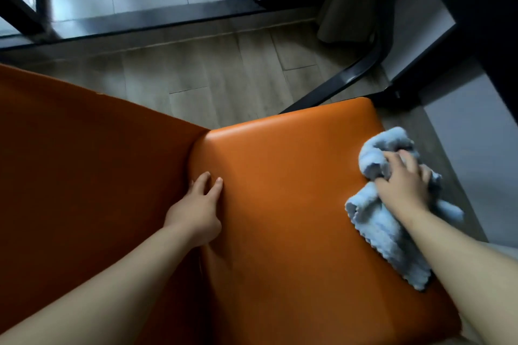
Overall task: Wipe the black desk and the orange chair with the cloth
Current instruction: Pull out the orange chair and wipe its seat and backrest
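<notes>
- Both bare forearms come in from the bottom edge, reaching out over the orange chair (294, 190).
- Right hand (403, 185) sits on the light blue cloth (386, 221), its grip curled around the bunched folds, fingers sunk into the fabric.
- That cloth lies crumpled at the right edge of the chair's seat, part of it trailing back under the right forearm and part hanging past the seat edge.
- Left hand (197, 210) has a loose, spread grip, fingers straight and pressing where the seat meets the darker orange backrest; it holds nothing.
- Seat itself is smooth and shiny, with the backrest filling the left side of the view.
- Beyond the chair, the grey wooden floor (218, 73) runs up to a dark frame with glass panels.
- Off to the upper right, the black desk (482, 22) shows as a dark leg and a curved base bar, well apart from the cloth.
</notes>
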`<action>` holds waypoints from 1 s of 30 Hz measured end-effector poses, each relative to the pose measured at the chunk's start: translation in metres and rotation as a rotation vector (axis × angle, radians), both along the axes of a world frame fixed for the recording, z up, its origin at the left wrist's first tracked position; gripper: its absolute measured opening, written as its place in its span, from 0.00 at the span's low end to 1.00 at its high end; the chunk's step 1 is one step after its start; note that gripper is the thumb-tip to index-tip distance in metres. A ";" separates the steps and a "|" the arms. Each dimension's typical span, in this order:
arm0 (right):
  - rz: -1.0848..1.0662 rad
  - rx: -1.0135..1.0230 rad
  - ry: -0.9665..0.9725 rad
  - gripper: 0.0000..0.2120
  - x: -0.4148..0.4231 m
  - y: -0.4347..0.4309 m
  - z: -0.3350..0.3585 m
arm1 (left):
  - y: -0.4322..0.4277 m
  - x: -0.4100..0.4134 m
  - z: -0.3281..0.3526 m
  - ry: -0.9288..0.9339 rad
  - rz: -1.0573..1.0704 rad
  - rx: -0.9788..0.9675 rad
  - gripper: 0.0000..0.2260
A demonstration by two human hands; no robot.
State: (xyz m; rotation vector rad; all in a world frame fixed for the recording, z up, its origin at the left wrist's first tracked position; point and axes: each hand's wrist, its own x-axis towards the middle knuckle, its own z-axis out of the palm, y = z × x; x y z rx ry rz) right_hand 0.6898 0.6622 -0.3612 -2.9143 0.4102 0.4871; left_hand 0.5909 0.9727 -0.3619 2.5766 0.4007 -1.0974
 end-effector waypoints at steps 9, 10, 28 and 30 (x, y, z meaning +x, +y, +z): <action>0.720 0.113 0.196 0.27 -0.073 0.160 -0.007 | -0.006 -0.020 -0.011 -0.162 0.177 -0.010 0.33; 0.841 0.126 0.184 0.25 -0.076 0.167 -0.005 | -0.006 -0.024 -0.012 -0.167 0.222 -0.003 0.32; 0.567 0.035 0.080 0.27 -0.051 0.125 -0.010 | -0.026 -0.070 -0.009 -0.176 0.689 -0.179 0.30; 0.876 0.089 0.121 0.26 -0.080 0.146 -0.008 | -0.024 -0.079 -0.011 -0.183 0.754 -0.225 0.30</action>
